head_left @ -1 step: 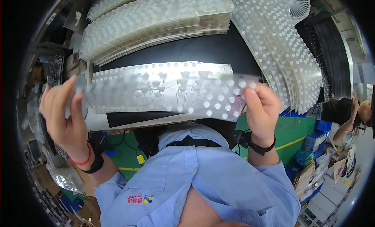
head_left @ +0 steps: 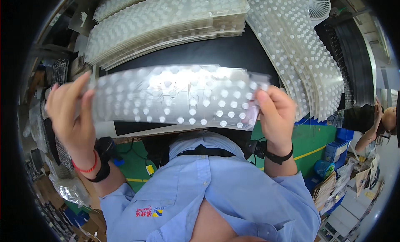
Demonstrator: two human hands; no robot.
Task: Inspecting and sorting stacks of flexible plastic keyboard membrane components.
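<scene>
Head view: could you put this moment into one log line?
sheet: dotted; left hand: at left end, grip unclear; right hand: pinching right end; table: stack at far side

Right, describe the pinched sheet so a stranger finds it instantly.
Start at the black tabletop, with stacks of dotted sheets along its far side. Over its near part, a long, white-dotted, translucent plastic sheet spans left hand to right hand. Unlike the stacked sheets, it's pinched in the right hand.

Before us, a sheet (head_left: 179,106) hangs above the desk's (head_left: 254,54) near edge; behind it, one stack (head_left: 166,25) lies along the far edge, another stack (head_left: 300,54) along the right edge.
</scene>
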